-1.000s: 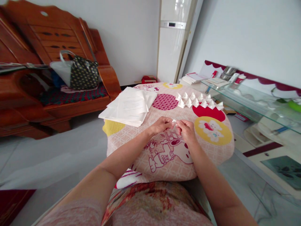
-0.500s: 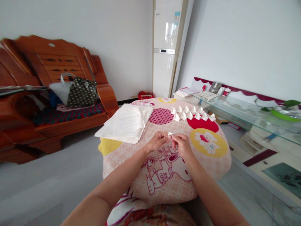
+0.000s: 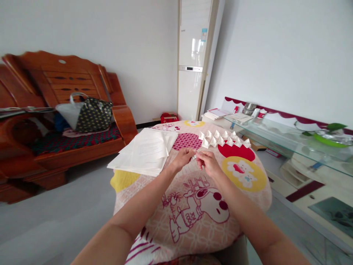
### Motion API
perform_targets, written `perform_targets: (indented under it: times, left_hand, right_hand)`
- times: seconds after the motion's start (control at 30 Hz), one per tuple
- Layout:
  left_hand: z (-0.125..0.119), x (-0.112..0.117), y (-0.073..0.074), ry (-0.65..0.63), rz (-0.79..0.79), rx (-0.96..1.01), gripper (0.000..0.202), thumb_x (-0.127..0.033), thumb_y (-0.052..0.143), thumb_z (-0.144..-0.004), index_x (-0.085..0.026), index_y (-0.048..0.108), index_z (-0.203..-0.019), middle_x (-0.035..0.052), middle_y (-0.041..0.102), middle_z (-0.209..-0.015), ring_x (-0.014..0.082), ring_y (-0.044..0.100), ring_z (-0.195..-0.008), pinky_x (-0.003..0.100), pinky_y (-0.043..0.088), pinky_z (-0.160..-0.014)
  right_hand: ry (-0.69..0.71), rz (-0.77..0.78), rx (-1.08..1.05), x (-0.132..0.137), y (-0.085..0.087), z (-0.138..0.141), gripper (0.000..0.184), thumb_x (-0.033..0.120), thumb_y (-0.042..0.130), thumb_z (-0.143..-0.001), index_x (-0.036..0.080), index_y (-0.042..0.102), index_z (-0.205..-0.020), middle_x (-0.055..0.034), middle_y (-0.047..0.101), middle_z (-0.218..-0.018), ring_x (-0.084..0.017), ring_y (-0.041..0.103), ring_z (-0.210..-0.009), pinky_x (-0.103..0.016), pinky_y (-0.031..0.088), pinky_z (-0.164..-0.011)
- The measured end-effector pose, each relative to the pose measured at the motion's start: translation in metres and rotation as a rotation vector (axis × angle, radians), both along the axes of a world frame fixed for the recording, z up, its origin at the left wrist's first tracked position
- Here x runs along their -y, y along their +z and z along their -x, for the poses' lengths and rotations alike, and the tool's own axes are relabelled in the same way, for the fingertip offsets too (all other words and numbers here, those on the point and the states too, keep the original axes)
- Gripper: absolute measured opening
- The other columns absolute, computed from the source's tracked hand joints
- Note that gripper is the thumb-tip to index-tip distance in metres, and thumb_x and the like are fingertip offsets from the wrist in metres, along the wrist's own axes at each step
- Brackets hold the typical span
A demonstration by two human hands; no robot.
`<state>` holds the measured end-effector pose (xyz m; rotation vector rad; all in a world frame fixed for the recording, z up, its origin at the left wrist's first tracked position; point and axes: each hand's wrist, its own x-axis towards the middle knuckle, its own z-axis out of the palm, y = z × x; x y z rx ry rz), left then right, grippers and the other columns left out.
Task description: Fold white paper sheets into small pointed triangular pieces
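A small folded piece of white paper [image 3: 194,156] is pinched between my two hands above the cloth-covered table [image 3: 204,173]. My left hand [image 3: 184,158] grips it from the left with closed fingers. From the right, my right hand [image 3: 207,162] holds it too, fingers bent and pressed together; they hide most of the paper. Beyond my hands, several folded white paper shapes with pointed tops [image 3: 220,139] stand in two rows. To the left lies a stack of white paper sheets [image 3: 143,151], the top ones askew.
A wooden sofa [image 3: 74,77] with a black patterned bag [image 3: 95,115] stands at the left. Along the right runs a glass-topped cabinet [image 3: 278,136] carrying papers, cups and a green tray [image 3: 331,140]. A tall white air conditioner [image 3: 190,88] fills the corner.
The whole scene sits slightly lower as my head tilts up. My hands have moved a little away from me, still pinching the paper, which is now more covered by my fingers.
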<state>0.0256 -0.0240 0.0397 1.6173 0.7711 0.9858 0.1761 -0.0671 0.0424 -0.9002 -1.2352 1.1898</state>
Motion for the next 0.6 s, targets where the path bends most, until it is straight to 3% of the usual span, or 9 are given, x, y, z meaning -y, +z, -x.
perform_targets:
  times: [0.17,0.33,0.47,0.6]
  left_hand:
    - [-0.005,-0.022,-0.005,0.066,-0.016,-0.012,0.054,-0.068,0.055,-0.085,-0.021,0.046,-0.062,-0.0068,0.031,-0.052,0.0089,0.024,-0.050,0.026,0.018,-0.048]
    - [-0.003,-0.031,-0.032,0.186,0.067,-0.092,0.051,-0.062,0.053,-0.090,-0.022,0.043,-0.061,-0.0058,0.033,-0.052,0.0102,0.030,-0.049,0.025,0.024,-0.049]
    - [0.000,-0.032,-0.049,0.141,0.138,-0.095,0.047,-0.062,0.056,-0.086,-0.022,0.048,-0.063,-0.0050,0.040,-0.053,0.0114,0.035,-0.050,0.025,0.026,-0.049]
    - [-0.003,-0.034,-0.052,0.143,0.070,-0.095,0.048,-0.062,0.055,-0.085,-0.021,0.047,-0.062,-0.0054,0.037,-0.055,0.0111,0.031,-0.053,0.025,0.023,-0.051]
  right_hand:
    - [0.039,-0.010,0.022,-0.031,-0.001,-0.003,0.038,0.047,0.074,-0.071,0.020,0.056,-0.051,0.0039,0.051,-0.047,-0.008,0.043,-0.037,-0.023,0.032,-0.038]
    - [0.089,0.090,0.053,-0.046,-0.028,-0.004,0.036,0.049,0.073,-0.070,0.021,0.057,-0.053,0.0030,0.054,-0.047,-0.010,0.047,-0.038,-0.023,0.035,-0.038]
    - [0.079,0.152,0.085,-0.050,-0.045,-0.005,0.036,0.051,0.070,-0.071,0.021,0.058,-0.055,0.0020,0.054,-0.044,-0.011,0.046,-0.037,-0.023,0.032,-0.037]
    - [0.050,0.132,0.087,-0.049,-0.048,-0.007,0.037,0.051,0.071,-0.071,0.021,0.057,-0.054,0.0033,0.051,-0.041,-0.010,0.042,-0.035,-0.023,0.030,-0.036]
